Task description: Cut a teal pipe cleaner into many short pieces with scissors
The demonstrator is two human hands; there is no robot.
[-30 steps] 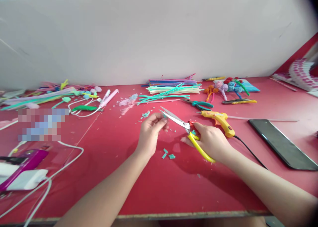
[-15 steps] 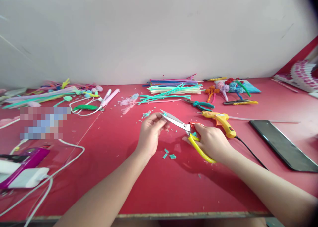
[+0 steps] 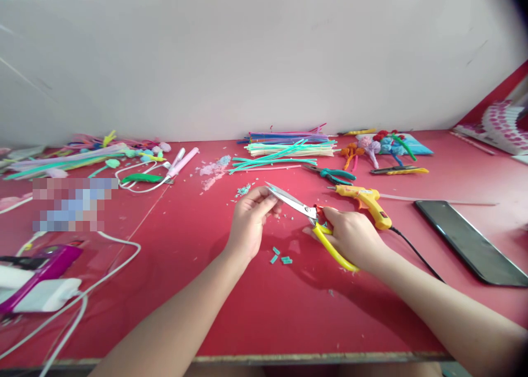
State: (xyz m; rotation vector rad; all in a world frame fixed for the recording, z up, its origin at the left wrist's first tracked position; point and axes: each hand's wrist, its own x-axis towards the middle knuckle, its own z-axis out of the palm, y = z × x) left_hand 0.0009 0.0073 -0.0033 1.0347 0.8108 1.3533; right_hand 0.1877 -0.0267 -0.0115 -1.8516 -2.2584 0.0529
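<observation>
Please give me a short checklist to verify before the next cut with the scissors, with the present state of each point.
1. Right hand grips the scissors by the yellow handles: ok.
2. Blades closed: ok.
3. Left hand fingertips clear of the blade tip: not ok, they touch it.
4. Piece pinched in left hand visible: cannot tell.
5. Glue gun apart from right hand: ok.
6. Cut teal bits lie on the table: ok.

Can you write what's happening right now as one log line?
right hand: holds yellow-handled scissors | left hand: pinches small piece at blade tips | teal offcuts: on red table
</observation>
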